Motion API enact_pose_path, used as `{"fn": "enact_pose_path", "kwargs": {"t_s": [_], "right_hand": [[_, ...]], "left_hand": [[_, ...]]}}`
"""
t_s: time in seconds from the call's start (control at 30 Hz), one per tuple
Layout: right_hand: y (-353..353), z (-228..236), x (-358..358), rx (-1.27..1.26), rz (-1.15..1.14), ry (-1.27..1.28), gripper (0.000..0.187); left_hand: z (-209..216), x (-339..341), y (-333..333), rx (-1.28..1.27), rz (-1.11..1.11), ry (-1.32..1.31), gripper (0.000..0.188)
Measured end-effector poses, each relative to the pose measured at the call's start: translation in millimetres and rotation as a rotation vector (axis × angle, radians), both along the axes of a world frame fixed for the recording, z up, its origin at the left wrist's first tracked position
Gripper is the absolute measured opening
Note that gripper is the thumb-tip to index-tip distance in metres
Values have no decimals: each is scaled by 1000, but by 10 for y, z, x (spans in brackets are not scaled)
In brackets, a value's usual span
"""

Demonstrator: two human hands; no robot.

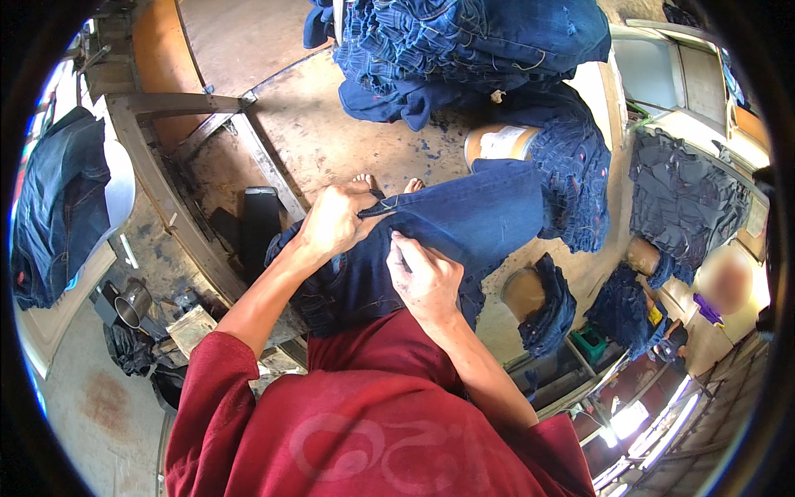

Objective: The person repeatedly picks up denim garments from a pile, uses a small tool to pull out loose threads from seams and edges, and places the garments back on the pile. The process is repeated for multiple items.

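A pair of dark blue jeans (484,214) lies across my lap, one leg stretched out to the right. My left hand (338,219) is closed on a folded edge of the denim and holds it up. Just below and to the right of it, my right hand (425,277) is over the cloth with its fingers curled and thumb pressed against them. Whatever those fingers may hold is too small or hidden to make out. Loose pale threads hang on the fabric near the waist.
A large heap of jeans (464,41) is piled ahead of me. More denim drapes beside a round tan-topped stool (501,142). Wooden frame bars (265,161) run along my left, by a metal cup (132,305). Grey garments (687,190) lie at far right, near another person.
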State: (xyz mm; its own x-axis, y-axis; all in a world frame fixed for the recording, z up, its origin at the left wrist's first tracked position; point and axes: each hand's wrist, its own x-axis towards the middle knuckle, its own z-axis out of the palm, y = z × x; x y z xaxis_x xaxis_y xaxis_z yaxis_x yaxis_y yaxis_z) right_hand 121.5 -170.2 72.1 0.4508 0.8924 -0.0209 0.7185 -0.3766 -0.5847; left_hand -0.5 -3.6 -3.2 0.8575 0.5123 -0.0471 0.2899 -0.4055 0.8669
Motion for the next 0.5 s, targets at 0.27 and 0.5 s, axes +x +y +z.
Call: {"fn": "enact_pose_path", "kwargs": {"t_s": [0.27, 0.5], "right_hand": [[-16, 108, 26, -82, -7, 60, 6], [13, 75, 77, -148, 104, -28, 8]], "left_hand": [[19, 21, -15, -19, 34, 26, 20], [22, 56, -35, 9, 63, -34, 22]]}}
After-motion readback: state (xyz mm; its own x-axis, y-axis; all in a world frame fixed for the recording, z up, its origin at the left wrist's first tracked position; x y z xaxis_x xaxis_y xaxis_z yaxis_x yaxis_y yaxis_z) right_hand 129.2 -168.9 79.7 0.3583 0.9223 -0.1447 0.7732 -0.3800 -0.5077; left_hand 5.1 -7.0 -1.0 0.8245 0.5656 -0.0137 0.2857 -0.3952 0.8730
